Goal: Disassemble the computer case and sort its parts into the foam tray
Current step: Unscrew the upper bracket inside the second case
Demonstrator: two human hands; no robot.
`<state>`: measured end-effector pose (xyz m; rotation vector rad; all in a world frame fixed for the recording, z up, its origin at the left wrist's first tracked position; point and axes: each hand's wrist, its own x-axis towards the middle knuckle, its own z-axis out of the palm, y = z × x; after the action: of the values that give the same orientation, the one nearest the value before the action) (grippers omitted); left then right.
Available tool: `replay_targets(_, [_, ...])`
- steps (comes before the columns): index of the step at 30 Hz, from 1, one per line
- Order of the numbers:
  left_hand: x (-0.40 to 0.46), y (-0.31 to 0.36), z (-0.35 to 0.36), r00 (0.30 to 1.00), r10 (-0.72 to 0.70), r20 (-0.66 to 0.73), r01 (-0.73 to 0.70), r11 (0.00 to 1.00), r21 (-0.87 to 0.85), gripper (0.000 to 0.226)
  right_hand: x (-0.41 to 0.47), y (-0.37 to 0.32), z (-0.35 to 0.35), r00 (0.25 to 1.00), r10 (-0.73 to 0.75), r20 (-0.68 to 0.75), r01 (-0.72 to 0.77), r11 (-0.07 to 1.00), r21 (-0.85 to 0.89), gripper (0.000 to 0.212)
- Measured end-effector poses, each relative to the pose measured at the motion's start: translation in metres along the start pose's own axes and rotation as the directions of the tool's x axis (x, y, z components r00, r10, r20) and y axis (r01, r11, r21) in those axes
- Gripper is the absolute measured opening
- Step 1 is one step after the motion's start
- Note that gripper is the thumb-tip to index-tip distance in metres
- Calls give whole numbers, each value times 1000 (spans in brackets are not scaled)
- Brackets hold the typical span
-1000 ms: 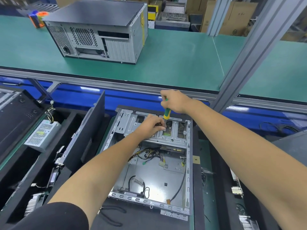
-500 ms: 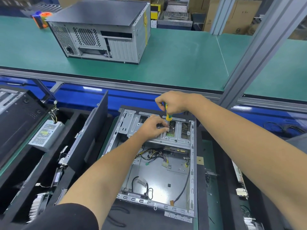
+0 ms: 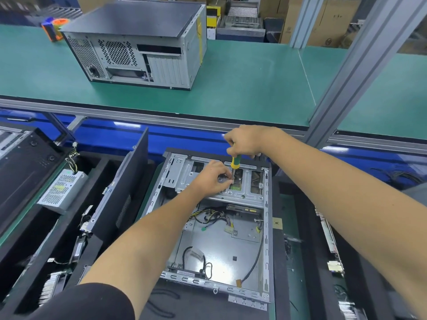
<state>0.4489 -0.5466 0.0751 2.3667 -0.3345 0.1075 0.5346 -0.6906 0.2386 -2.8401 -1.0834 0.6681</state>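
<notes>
Open computer case (image 3: 221,245) lies flat in black foam tray (image 3: 280,250), side panel off, cables inside. Right hand (image 3: 245,140) wraps green-yellow screwdriver (image 3: 235,163) handle, shaft upright, tip down on drive cage (image 3: 231,181) at case's far end. Left hand (image 3: 213,179) on cage, fingertips pinching screwdriver shaft near tip. Power supply (image 3: 62,191) in tray slot at left. Second closed case (image 3: 141,42) on green bench (image 3: 242,88) beyond.
</notes>
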Motion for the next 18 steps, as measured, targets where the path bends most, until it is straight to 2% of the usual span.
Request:
replay_targets(3, [0, 0, -1, 1000, -23, -11, 22, 1000, -14, 8, 1, -1, -2, 999, -25, 34, 26, 999, -34, 15])
replay_targets(6, [0, 0, -2, 999, -46, -14, 46, 999, -28, 11, -1, -3, -6, 996, -78, 52, 85, 982, -166, 16])
replay_targets(9, [-1, 1, -1, 999, -45, -16, 44, 999, -30, 9, -4, -2, -3, 986, -164, 13, 162, 953, -256, 18])
replay_targets(11, [-1, 1, 0, 999, -37, -17, 37, 999, -21, 9, -6, -1, -1, 977, -212, -30, 201, 955, -216, 19])
replay_targets(15, [0, 1, 0, 998, -53, -13, 53, 999, -4, 9, -10, 0, 9, 981, -191, -25, 193, 969, 151, 17])
replay_targets(16, [1, 1, 0, 998, -60, -1, 60, 998, 7, 10, -11, 0, 14, 985, -171, -19, 172, 970, 171, 21])
replay_targets(18, [2, 1, 0, 997, -69, 29, 68, 997, 24, 12, -11, 0, 21, 986, -152, -68, 154, 987, 35, 26])
